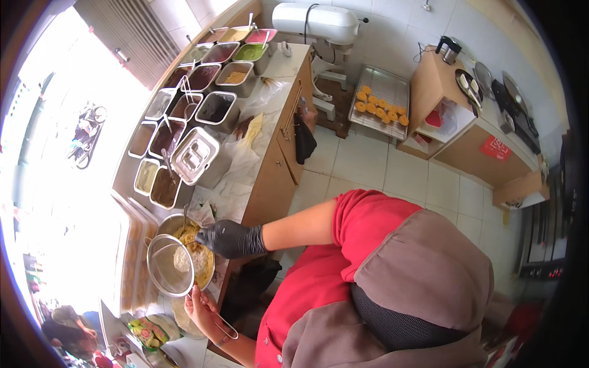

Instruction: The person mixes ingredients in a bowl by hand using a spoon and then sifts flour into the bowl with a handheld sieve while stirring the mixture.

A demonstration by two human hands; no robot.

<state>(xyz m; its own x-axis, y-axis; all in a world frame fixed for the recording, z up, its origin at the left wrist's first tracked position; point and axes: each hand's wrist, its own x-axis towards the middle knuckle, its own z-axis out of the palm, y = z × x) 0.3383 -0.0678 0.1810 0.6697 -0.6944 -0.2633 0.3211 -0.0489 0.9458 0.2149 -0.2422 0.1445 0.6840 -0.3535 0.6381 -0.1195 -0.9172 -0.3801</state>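
Observation:
My bare left hand [202,310] is closed round the handle of a round metal sieve [161,273], whose wire end sticks out past my wrist. White powder [182,259] shows within the sieve's outline. The sieve is over part of a metal bowl [212,277] containing a yellow mixture [187,233] with white powder on it. My right hand [230,239], in a black glove, is closed at the bowl's far side beside the sieve. A thin metal piece pokes from its fingertips; its kind is unclear. A metal utensil [185,213] leans in the bowl.
Several metal tubs [216,109] of coloured fillings line the counter, one with a metal lid [195,154]. Plastic sheets [242,153] lie beside them. A white stand mixer [316,23] and a rack [383,92] with orange pieces stand farther off. A yellow-green bag [150,331] is near my left hand.

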